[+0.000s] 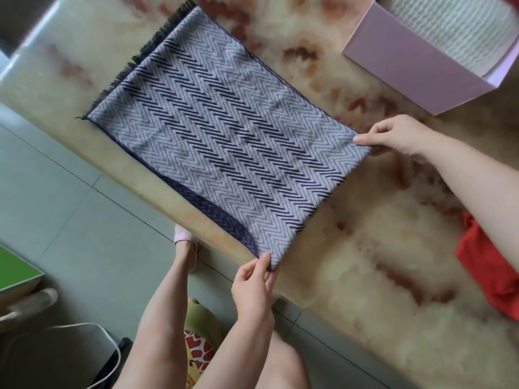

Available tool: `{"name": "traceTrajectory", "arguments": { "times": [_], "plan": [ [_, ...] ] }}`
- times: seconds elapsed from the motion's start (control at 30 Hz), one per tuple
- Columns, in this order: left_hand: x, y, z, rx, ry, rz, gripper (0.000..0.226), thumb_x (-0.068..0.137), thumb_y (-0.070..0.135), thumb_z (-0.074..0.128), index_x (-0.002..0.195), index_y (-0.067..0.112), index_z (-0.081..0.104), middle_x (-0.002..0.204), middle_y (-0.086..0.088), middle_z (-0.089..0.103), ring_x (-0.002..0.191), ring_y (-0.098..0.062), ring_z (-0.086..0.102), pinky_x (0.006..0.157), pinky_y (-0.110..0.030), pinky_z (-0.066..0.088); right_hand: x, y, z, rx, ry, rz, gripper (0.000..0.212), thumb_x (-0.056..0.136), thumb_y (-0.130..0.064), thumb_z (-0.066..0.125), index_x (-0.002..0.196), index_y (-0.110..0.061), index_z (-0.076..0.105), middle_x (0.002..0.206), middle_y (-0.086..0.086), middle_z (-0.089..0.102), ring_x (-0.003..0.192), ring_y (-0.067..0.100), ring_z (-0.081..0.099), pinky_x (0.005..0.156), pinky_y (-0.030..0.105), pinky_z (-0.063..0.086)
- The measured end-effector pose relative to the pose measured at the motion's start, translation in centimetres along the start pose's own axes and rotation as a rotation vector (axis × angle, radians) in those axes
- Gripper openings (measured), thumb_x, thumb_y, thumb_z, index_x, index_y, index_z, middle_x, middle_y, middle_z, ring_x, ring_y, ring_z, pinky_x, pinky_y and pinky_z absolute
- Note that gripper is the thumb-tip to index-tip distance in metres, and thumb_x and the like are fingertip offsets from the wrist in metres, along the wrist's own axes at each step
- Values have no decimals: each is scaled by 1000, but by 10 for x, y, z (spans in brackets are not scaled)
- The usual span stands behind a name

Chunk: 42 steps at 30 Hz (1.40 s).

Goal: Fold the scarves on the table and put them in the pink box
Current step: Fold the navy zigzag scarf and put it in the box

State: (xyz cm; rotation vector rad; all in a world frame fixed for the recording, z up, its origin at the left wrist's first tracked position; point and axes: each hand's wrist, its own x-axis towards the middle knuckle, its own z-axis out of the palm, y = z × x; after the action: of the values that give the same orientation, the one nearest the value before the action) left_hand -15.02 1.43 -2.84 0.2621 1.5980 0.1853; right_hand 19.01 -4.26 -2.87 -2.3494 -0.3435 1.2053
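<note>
- Cream, marble-patterned table [351, 276] with rust-brown blotches fills most of the tilted head view; grey-green floor tiles [70, 206] show beyond its edge.
- A zigzag scarf [219, 130] in navy and pale grey lies flat on the table, doubled over, with its dark fringe [146, 51] at the far end and a strip of darker fabric showing along the table-edge side.
- The person's left hand [252, 287] pinches the scarf's near corner at the table edge, thumb on top and fingers curled beneath.
- The right hand [398, 136] pinches the other near corner, thumb on the cloth, so both hands grip the same short end.
- The pink box [407, 60] stands open on the table beyond the right hand, apart from the scarf, with a white ribbed knit [449, 29] inside.
- A red cloth [488, 262] lies on the table at the right edge of view, beside the right forearm.
- A white cable [84, 327] curves across the floor at lower left.
</note>
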Motion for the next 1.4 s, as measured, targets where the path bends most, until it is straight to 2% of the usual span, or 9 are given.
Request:
{"name": "traceTrajectory", "arguments": {
  "times": [0.27,0.4,0.6,0.8,0.87,1.0,1.2,1.3,1.4],
  "plan": [
    [-7,4,-4,-97,-41,-125,40,83,4,68,120,-1,52,82,-8,66,56,-6,67,53,-14,54,-7,-1,12,215,110,78,25,73,-12,80,72,-13,55,74,7,59,64,18,61,55,27,59],
    [-6,8,-7,-120,-72,-179,51,83,2,68,129,-1,48,96,-12,67,77,-15,68,54,-17,55,-7,-3,14,284,97,103,28,74,-9,78,95,-9,60,77,8,59,57,10,63,47,26,56],
    [-11,15,-9,-81,-167,-266,23,83,8,67,105,1,64,91,-10,70,80,-15,65,56,-18,56,-13,-14,7,235,4,182,25,79,-16,74,98,-1,65,76,8,63,61,13,60,51,19,56],
    [-21,19,-7,155,-245,-253,13,87,12,65,99,9,63,67,2,69,55,-3,64,46,-14,45,-10,-22,2,3,156,111,21,81,-22,74,90,-5,66,70,7,60,53,17,54,40,20,49],
    [-20,16,-2,229,-274,-240,10,86,10,66,94,9,62,64,2,63,50,-4,57,41,-13,37,-6,-22,2,-161,217,76,22,78,-28,76,85,-9,68,74,9,63,61,23,56,53,25,50],
    [-13,5,10,263,-260,-224,10,86,5,65,93,5,58,81,-7,66,64,-11,65,50,-18,51,-1,-12,3,-320,363,57,22,75,-38,77,76,-20,64,89,7,66,93,29,61,84,35,47],
    [-9,1,13,464,-282,-231,13,90,15,64,89,3,59,77,-9,65,57,-11,67,46,-20,51,-3,8,27,-229,502,71,29,78,-35,75,94,-14,63,100,9,64,99,27,54,83,31,40],
    [-8,6,5,697,-268,-76,24,85,31,69,83,8,62,71,-2,65,56,-10,65,50,-26,55,-3,20,38,92,459,139,50,77,-28,77,115,-5,54,109,11,59,92,19,52,81,31,42],
    [-6,3,-3,990,-207,454,18,80,33,72,78,20,61,72,8,64,66,-6,61,67,-30,55,-4,24,39,332,482,229,64,73,-21,81,124,-5,45,116,12,58,94,21,56,85,33,48]
  ]
}}
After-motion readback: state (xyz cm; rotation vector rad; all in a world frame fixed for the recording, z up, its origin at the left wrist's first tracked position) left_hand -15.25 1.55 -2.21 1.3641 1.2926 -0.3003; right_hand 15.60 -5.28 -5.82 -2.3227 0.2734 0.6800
